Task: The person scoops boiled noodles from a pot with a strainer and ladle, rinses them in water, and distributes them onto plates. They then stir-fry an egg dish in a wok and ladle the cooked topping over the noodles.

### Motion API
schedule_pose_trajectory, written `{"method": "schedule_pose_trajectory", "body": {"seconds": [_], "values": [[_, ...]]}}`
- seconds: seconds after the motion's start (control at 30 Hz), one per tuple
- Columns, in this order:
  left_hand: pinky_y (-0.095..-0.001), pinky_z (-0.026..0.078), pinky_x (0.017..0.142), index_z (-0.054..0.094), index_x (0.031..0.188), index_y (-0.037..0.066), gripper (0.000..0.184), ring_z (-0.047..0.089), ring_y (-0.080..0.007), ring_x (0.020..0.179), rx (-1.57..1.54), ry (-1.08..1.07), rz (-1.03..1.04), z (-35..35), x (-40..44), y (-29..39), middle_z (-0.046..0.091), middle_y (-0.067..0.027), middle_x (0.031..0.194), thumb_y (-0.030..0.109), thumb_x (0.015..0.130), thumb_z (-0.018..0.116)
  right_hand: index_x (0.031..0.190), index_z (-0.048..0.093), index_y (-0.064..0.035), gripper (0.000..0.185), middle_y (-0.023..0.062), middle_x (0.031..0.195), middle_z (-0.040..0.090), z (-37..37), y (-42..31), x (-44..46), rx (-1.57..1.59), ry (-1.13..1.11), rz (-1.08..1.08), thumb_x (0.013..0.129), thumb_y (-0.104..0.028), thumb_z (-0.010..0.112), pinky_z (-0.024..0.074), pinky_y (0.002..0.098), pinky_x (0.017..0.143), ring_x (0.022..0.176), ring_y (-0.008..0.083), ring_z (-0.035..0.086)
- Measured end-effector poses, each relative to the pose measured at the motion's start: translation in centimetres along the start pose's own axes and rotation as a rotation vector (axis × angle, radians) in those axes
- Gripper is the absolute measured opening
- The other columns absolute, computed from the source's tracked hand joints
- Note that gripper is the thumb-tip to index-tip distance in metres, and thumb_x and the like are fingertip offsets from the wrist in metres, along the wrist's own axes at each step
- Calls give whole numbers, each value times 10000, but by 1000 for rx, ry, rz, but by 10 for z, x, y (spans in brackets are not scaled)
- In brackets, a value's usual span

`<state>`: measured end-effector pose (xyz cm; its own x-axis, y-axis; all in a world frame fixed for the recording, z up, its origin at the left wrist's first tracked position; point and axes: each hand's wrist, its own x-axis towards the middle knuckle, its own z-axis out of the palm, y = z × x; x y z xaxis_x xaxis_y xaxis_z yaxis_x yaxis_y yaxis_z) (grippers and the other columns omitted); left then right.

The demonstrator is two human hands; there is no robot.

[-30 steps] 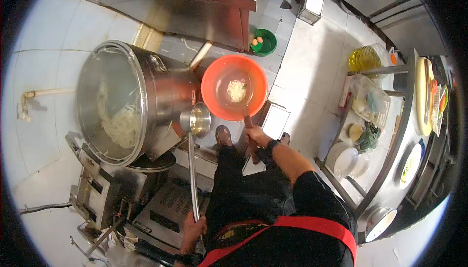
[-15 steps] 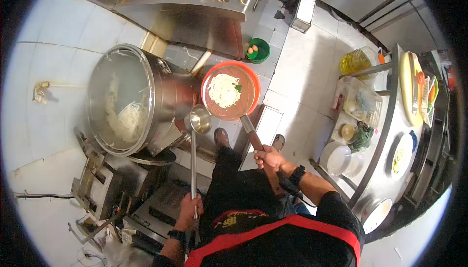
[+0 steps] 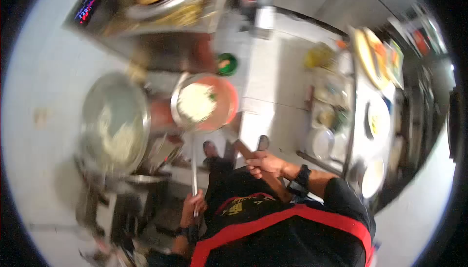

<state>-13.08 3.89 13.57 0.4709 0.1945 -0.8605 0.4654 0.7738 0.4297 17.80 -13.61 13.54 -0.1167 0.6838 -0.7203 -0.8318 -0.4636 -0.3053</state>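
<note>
My right hand point(image 3: 264, 164) is wrapped round the brown wooden handle point(image 3: 279, 187) of a wide strainer point(image 3: 181, 120). Pale noodles point(image 3: 196, 102) with a bit of green lie in the strainer, over the orange basin point(image 3: 232, 100). My left hand point(image 3: 193, 203) grips the long metal handle point(image 3: 194, 167) of a ladle, whose bowl is hidden near the strainer. At the left stands a big metal pot point(image 3: 145, 121) with cloudy water and more noodles point(image 3: 121, 141). The view is blurred by motion.
A steel counter point(image 3: 146, 52) with a round pan point(image 3: 161, 5) is at the top left. A green bowl point(image 3: 233, 65) with eggs sits on the floor behind the basin. At the right, a shelf table point(image 3: 360, 79) holds plates and an oval dish point(image 3: 378, 119).
The strainer with noodles has risen nearer to the camera and shifted left over the basin. The ladle's bowl has gone from sight. The whole view has swung to the right.
</note>
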Motion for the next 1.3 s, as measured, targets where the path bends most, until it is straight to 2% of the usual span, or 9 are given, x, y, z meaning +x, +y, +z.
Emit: {"method": "schedule_pose_trajectory", "body": {"seconds": [0.13,0.2,0.23,0.3,0.4,0.7,0.83,1.0,1.3], "values": [[-259,299,378,484,977,87,43,318,-101,365,99,-68,26,-2,2,17,360,25,547,105,945,462,914,458,-38,137,3,743,470,15,-9,-42,114,-38,-62,960,-149,524,403,244,475,566,87,426],[-274,291,351,474,1027,81,117,310,-111,342,-8,-499,170,-16,12,30,371,8,552,45,928,423,909,459,-40,139,2,741,476,24,-7,-64,140,30,-145,959,-151,526,412,242,470,561,84,434],[-274,291,351,474,1027,81,117,310,-111,342,23,-538,154,-17,19,39,371,8,552,45,928,423,911,457,-39,139,5,743,483,24,-6,-69,126,31,-182,958,-151,524,419,243,464,555,82,442],[-287,284,335,462,1050,84,153,322,-115,339,58,-382,73,-15,-6,55,379,-5,559,19,918,419,912,455,-39,139,8,745,491,38,9,-84,94,32,-243,958,-152,522,427,244,458,550,79,450],[-282,302,336,457,1053,83,135,341,-113,342,56,-442,29,18,2,89,384,1,566,43,924,443,945,427,-31,155,14,728,471,36,17,-107,185,59,-394,953,-152,524,451,259,458,544,86,470],[-282,321,347,447,1072,79,145,364,-106,363,299,-887,-156,182,56,148,368,9,552,65,932,480,871,449,-39,163,-2,715,463,39,46,-205,458,349,-884,955,-159,520,429,248,456,549,71,447],[-281,300,350,469,1051,81,104,360,-106,371,332,-1095,-267,295,66,129,376,14,580,74,950,442,958,486,-9,137,30,766,506,21,50,-272,588,543,-1024,934,-131,543,424,233,451,569,85,479],[-272,332,371,467,1004,69,61,384,-98,409,367,-1102,-353,400,59,84,388,20,589,107,964,441,950,491,45,148,57,770,512,-13,48,-333,575,778,-1142,908,-85,548,435,251,467,573,100,486],[-278,340,370,470,1008,75,62,389,-106,406,347,-1074,-395,360,58,102,392,17,592,82,949,453,791,502,39,81,72,672,530,-97,50,-372,524,1205,-1080,830,-26,532,464,289,438,522,143,527]]}}
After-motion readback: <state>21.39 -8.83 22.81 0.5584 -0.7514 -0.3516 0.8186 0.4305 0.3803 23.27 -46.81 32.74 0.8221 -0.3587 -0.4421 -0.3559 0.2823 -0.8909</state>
